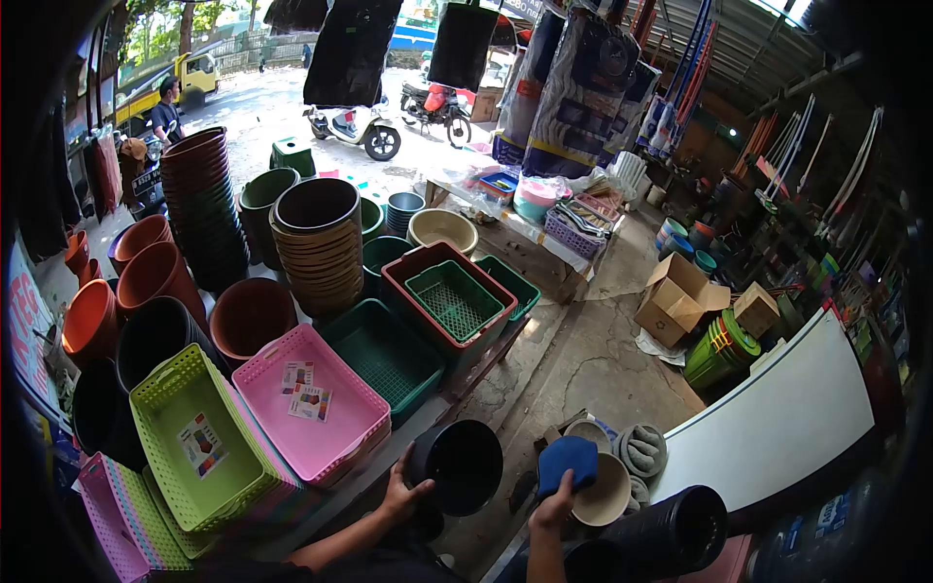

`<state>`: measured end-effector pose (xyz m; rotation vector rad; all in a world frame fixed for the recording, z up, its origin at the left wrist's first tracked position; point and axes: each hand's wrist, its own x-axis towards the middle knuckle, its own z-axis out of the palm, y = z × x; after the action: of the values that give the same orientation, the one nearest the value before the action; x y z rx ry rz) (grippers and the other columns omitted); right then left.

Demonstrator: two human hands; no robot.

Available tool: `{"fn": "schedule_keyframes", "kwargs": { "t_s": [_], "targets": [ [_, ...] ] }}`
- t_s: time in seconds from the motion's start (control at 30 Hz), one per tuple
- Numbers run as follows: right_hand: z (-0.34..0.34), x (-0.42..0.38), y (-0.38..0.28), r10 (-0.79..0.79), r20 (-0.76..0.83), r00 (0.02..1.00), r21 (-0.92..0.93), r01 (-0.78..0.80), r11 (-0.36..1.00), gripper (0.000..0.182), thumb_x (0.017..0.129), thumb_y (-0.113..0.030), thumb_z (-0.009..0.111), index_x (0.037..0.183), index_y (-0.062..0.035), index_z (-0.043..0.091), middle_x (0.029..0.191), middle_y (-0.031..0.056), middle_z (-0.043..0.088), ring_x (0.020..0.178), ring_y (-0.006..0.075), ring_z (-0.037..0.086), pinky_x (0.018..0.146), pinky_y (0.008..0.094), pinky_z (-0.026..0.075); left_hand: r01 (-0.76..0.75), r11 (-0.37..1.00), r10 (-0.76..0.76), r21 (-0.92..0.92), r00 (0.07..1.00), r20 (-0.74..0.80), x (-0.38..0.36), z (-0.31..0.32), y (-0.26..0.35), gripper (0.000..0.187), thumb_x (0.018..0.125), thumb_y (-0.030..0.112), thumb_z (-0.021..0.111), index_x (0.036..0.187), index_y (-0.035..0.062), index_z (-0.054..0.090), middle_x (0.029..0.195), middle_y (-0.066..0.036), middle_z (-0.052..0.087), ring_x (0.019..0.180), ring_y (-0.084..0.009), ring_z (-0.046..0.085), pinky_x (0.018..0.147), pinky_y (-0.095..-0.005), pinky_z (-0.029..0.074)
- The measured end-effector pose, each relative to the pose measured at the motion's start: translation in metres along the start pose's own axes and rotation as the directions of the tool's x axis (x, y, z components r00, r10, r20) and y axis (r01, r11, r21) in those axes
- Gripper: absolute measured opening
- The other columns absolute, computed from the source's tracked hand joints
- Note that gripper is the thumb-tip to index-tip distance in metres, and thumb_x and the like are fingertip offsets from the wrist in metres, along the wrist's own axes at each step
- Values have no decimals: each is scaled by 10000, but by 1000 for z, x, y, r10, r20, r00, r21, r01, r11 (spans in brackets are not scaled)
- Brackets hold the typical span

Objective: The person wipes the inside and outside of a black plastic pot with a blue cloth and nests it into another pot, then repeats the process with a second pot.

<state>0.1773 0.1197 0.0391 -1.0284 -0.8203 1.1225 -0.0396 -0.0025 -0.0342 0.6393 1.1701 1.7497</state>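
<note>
My left hand [406, 494] grips the side of a black plastic pot [465, 466], its fingers closed on the rim. The pot's mouth is turned toward me, and its inside looks dark. In my right hand [552, 505] is a folded blue cloth [567, 462], held up to the right of the pot and apart from it. Beyond the cloth, a beige pot [603, 491] stands low down, partly covered by the cloth and hand. Grey rolled cloths [641, 450] lie beside it.
Left of me are a pink basket [335, 428], a green basket [175, 389] and tall stacks of pots [321, 209]. A cardboard box [675, 296] sits on the concrete floor at right, near a white panel [777, 408]. Black pots [695, 530] stand at lower right. Packaged goods hang overhead.
</note>
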Motion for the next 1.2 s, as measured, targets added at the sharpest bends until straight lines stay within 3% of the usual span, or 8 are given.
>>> {"fn": "schedule_keyframes", "kwargs": {
  "t_s": [0.1, 0.17, 0.43, 0.47, 0.5, 0.63, 0.97, 1.2],
  "targets": [
    [-66, -28, 30, -358, 790, 498, -514, 856, 58, 456, 907, -118, 512, 1340, 10, 446, 1197, 210, 557, 1138, 341, 533, 1027, 420, 380, 106, 986, -101, -132, 994, 41, 2, 7, 19, 947, 725, 275, 804, 1484, 125, 258, 1355, -173, 408, 1249, -279, 444, 1051, -401, 381],
    [-23, -64, -15, -124, 875, 468, -381, 823, 421, 668, 762, -154, 584, 1364, 62, 393, 1276, 249, 504, 1200, 352, 501, 1070, 466, 328, 312, 913, -311, -263, 949, 45, -3, 31, 55, 902, 762, 359, 762, 1473, 118, 263, 1357, -170, 426, 1247, -280, 455, 1044, -424, 394],
    [22, -75, -62, 108, 893, 436, -449, 861, 238, 383, 767, -140, 574, 1145, -81, 591, 956, 88, 632, 914, 271, 594, 937, 408, 414, 755, 612, -662, -235, 652, 371, 14, 23, 31, 946, 772, 616, 648, 1471, 135, 231, 1411, -187, 383, 1277, -339, 431, 1066, -485, 346],
    [17, -67, -71, 95, 888, 450, -459, 855, 239, 383, 767, -140, 574, 1145, -81, 591, 956, 88, 632, 914, 271, 594, 937, 408, 414, 128, 937, -217, 324, 942, 256, 17, 21, 39, 955, 756, 619, 660, 1468, 133, 248, 1421, -214, 356, 1281, -362, 422, 1084, -493, 309],
    [10, -58, -79, 153, 901, 405, -433, 848, 307, 382, 754, -114, 581, 1134, -83, 601, 979, 85, 636, 929, 274, 593, 930, 406, 414, -539, 466, 290, 702, 842, 454, 18, 19, 49, 964, 741, 621, 671, 1464, 130, 264, 1431, -240, 328, 1286, -384, 414, 1102, -501, 272],
    [-8, -36, -89, 234, 899, 369, -437, 738, 515, 398, 712, -47, 602, 1107, -86, 625, 1060, 80, 641, 996, 284, 590, 955, 392, 400, -748, 302, -358, 592, 486, 797, 26, 41, 108, 797, 755, 487, 706, 1400, 123, 412, 1093, -149, 628, 1047, -317, 595, 1076, -512, 293],
    [10, -52, -128, -132, 818, 560, -468, 781, 413, 603, 722, -99, 619, 1312, -21, 521, 1316, 200, 502, 1149, 380, 518, 1000, 444, 391, -204, 698, -108, 687, 917, 383, 24, 55, 98, 372, 774, 368, 757, 1014, 91, 690, 805, -127, 656, 780, -178, 644, 691, -329, 484],
    [28, -92, -107, 211, 886, 412, -432, 900, 57, 595, 748, -313, 600, 1334, -240, 527, 1515, 113, 285, 1280, 309, 388, 1034, 473, 319, 151, 939, -292, 309, 825, 484, 29, 50, 93, 261, 1020, 249, 443, 1003, 33, 589, 870, 26, 579, 827, -44, 524, 704, -223, 457]
  ]
}}
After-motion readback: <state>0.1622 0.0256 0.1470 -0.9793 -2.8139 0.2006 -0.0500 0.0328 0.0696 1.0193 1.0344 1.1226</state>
